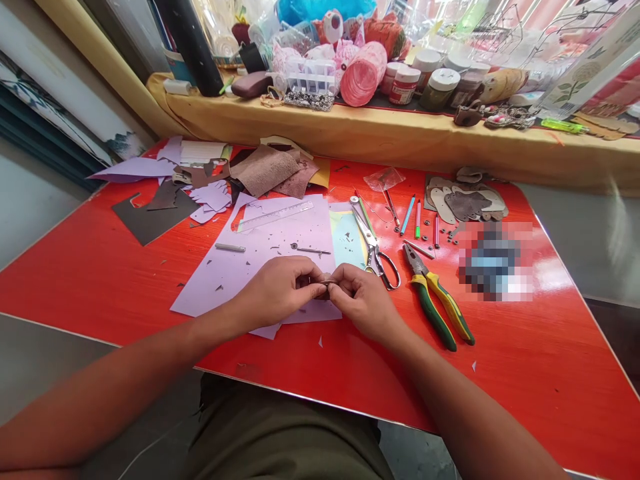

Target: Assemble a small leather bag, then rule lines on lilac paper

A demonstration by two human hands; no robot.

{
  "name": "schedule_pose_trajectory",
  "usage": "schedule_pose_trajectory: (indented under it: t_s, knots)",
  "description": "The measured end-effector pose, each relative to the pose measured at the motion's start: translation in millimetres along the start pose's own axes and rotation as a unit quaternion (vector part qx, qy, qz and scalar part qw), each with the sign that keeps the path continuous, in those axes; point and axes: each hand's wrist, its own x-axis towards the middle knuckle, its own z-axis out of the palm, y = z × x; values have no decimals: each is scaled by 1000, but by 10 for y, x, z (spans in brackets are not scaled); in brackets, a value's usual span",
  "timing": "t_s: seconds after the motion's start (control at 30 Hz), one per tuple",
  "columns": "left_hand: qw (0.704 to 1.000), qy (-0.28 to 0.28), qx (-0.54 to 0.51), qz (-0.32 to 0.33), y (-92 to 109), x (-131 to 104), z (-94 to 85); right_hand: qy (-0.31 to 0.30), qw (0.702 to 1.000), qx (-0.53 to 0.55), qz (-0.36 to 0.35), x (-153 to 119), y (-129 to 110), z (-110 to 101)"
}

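My left hand point(293, 288) and my right hand point(363, 293) meet over the near right part of a purple paper sheet point(210, 293). Both are closed, thumbs and fingertips pinching a small brown piece point(324, 287) between them. It looks like leather, but the fingers cover most of it. Just beyond the hands, a thin metal tool point(313, 251) and a short grey metal rod point(230, 247) lie on the paper among dark scraps. To the right rest silver scissors point(373, 247) and pliers point(435, 293) with green and yellow handles.
Leather pieces point(265, 170) and purple cut-outs point(210, 197) are heaped at the back left of the red table point(525, 387). A clear ruler point(275, 217) crosses the sheet. Pens point(418, 220) and cut leather shapes point(465, 200) lie back right. Jars point(440, 88) crowd the ledge behind.
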Motion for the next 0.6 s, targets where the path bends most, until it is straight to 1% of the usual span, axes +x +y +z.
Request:
schedule_pose_trajectory:
  t_s: [0.07,0.13,0.17,0.23,0.37,0.47,0.6]
  knots:
    - [999,-33,-33,-3,1,34,-18,-2,1000,9,4,2,-10,-4]
    - [991,-75,-110,-28,-21,83,-33,-3,1000,25,10,9,-12,-8]
    - [985,-86,-144,-40,-36,108,-35,-1,999,36,14,14,-7,-9]
    - [979,-87,-179,-51,-62,148,-30,4,998,57,23,27,11,-10]
    - [981,-65,-176,-49,-62,166,-23,10,996,88,29,35,39,-10]
    - [978,-78,-186,-55,-37,147,-49,4,994,101,29,21,21,-13]
    - [972,-95,-203,-73,-44,141,-98,-9,995,93,32,11,-17,-18]
